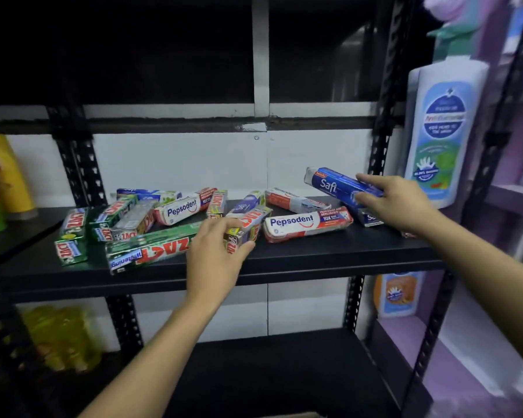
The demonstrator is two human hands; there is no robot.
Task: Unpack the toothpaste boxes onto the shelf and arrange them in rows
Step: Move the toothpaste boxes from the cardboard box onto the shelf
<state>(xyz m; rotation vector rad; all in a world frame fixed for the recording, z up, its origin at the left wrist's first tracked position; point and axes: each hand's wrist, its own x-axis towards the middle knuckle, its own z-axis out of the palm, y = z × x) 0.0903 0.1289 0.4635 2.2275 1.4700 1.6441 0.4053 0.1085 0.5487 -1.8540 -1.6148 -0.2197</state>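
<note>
Head view: the left forearm reaches up from the lower frame edge to the left hand [215,254], which is at the front of the black shelf [314,262]. Its fingers are curled over the near end of a red-and-silver Zact box [251,224], with the thumb against the box's right side. The right hand [396,200] is further back and to the right. It holds a blue Safi box [334,185], fingers laid along the top and thumb underneath. This box is tilted, with its left end raised clear of the shelf. A second Safi box [369,219] lies on the shelf directly below that hand. The remaining toothpaste boxes lie unsorted on the same shelf at mixed angles. A Pepsodent box [307,225] is between the two hands, and another Pepsodent box [184,207] is further back. A green Zact Whitening box [151,254] is just left of the left hand, with several smaller Zact boxes [73,233] at the left end. A large white pump bottle [441,131] stands on the adjacent rack to the right. A yellow bottle [9,176] stands at the far left.
</note>
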